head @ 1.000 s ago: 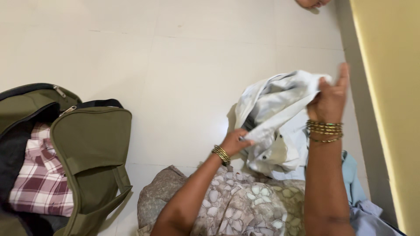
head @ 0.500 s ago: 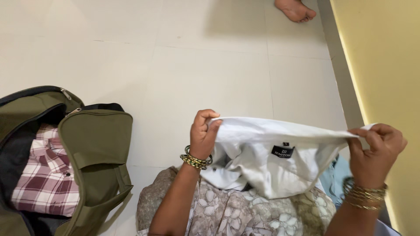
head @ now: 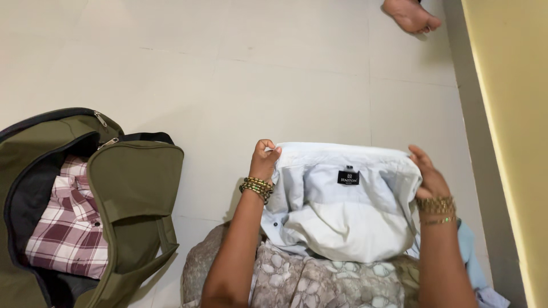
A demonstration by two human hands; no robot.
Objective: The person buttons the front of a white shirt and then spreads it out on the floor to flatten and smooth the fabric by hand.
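White shirt (head: pixel 342 211) held stretched above lap, left hand (head: pixel 264 162) and right hand (head: pixel 428 177) fingers pinching its shoulders. Folding begun, unfinished; plaid shirt (head: pixel 68 228) already inside open olive bag (head: pixel 134 188).

I sit on the floor (head: pixel 240 74) with a shirt (head: pixel 342 211) spread over my lap. My left hand (head: pixel 264 162) pinches its left shoulder corner between the fingers (head: pixel 273 151), and my right hand (head: pixel 429 177) rests against its right edge. To my left lies an open bag (head: pixel 134 188) with a checked garment (head: pixel 68 228) inside it. Far ahead on the right, near the wall (head: pixel 514 114), is another person's foot (head: pixel 410 14).
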